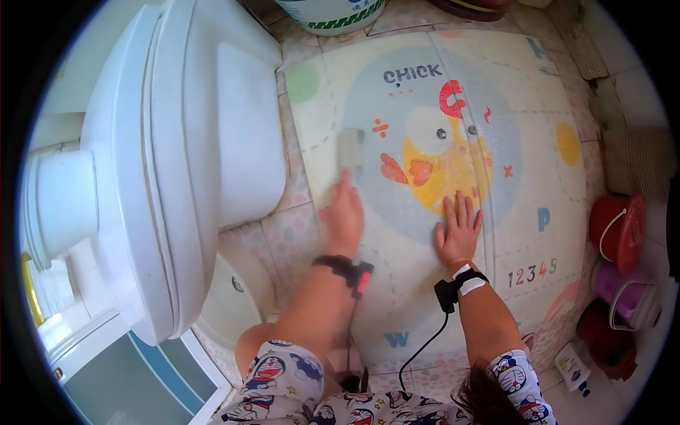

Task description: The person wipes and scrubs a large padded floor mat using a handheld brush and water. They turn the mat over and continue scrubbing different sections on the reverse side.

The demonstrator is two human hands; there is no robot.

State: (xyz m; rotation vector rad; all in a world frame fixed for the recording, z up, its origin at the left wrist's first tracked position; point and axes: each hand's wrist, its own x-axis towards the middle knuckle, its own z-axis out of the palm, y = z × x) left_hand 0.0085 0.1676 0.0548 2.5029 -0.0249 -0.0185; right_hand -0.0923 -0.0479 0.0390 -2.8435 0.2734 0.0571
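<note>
- Left hand [343,216]: index finger stretched forward, other fingers bent; too blurred to tell whether pinching.
- Pale block-shaped tool [350,149] straight ahead of left fingers, blurred; near end at index tip, apparently touching; long axis pointing away from fingers, roughly in line with index. Left hand nearer.
- Right hand [459,230]: fingers slightly spread, laid flat on bird-print mat [397,283], holding nothing; tool ahead and well to the left of these.
- Far ahead of left fingers: white-and-green tub [333,21], inside out of sight.
- Well right of right fingers: red bucket [622,241]; purple bucket [618,287] just beside, closer to the body. Contents: cannot tell.
</note>
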